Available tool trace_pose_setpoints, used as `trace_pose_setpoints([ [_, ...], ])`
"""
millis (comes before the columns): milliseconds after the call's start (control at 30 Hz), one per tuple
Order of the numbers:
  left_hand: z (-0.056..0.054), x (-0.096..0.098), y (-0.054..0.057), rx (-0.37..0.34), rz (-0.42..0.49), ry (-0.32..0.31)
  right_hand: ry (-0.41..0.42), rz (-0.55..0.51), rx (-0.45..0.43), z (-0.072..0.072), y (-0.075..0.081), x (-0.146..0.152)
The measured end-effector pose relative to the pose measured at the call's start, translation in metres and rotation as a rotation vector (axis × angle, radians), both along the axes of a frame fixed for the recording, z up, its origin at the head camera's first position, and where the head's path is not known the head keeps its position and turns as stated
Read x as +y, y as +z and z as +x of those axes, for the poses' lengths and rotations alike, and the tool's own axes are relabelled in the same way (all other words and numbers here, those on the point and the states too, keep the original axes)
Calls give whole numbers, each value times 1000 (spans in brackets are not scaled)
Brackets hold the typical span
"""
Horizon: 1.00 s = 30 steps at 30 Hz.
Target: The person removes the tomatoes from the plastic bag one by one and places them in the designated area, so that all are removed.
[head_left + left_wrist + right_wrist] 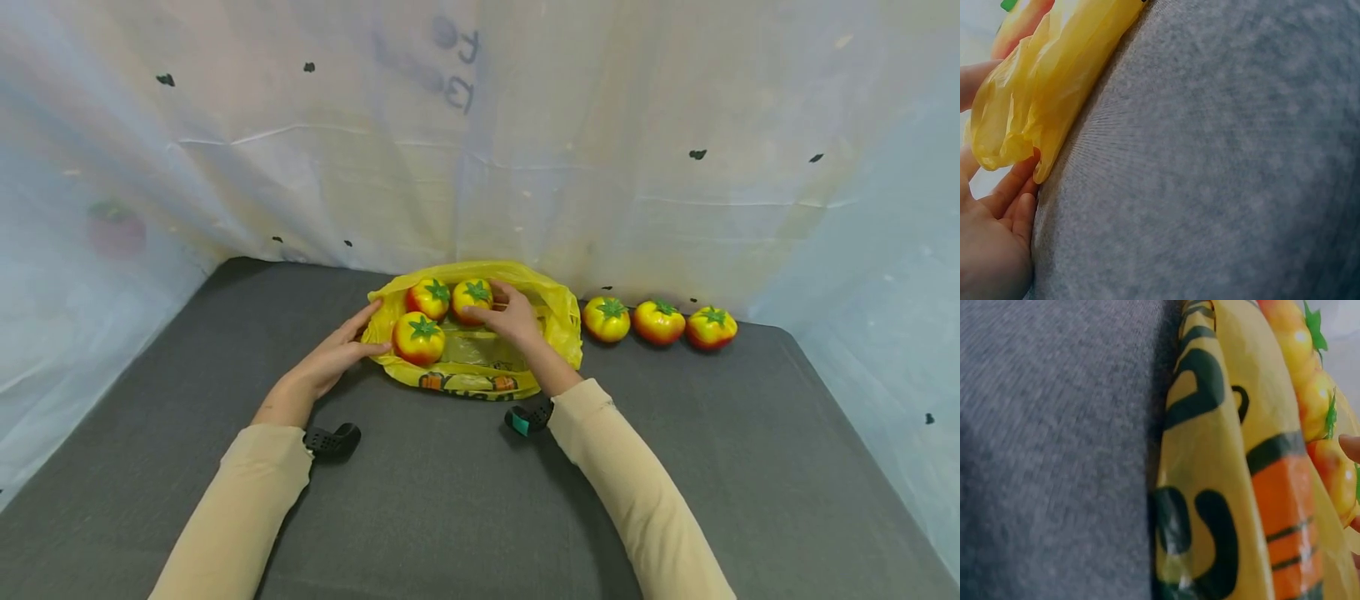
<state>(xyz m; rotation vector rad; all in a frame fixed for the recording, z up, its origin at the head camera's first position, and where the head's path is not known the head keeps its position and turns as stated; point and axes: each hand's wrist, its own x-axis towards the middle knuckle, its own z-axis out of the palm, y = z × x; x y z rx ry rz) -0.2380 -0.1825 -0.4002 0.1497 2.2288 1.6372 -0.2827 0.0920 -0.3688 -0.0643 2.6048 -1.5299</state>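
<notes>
A yellow plastic bag (pixel 480 350) lies spread wide at its mouth, with printing along its near side. Inside it, toward the left, sit two yellow-red tomatoes, one at the back (pixel 427 298) and one in front (pixel 418 339). My right hand (pixel 516 317) reaches into the bag and holds a third tomato (pixel 471 300) between thumb and fingers, beside the other two. At the bag's left rim, my left hand (pixel 330 358) holds the plastic, thumb over the edge and other fingers against the outside, as the left wrist view shows.
To the right of the bag, three more tomatoes (pixel 658 322) stand in a row along the back of the grey table (pixel 435 500). A whitish plastic sheet (pixel 570 150) hangs behind and at the sides. Each wrist wears a black strap (pixel 333 442).
</notes>
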Motion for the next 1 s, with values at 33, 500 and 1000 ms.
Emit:
trace_pose_setpoints([
  [33, 0, 1, 0, -2, 3, 1, -5, -7, 0, 0, 0, 0],
  [500, -1, 2, -1, -14, 46, 4, -7, -6, 15, 8, -2, 6],
  [1000, -1, -2, -2, -19, 68, 12, 57, 50, 68, 35, 6, 27],
])
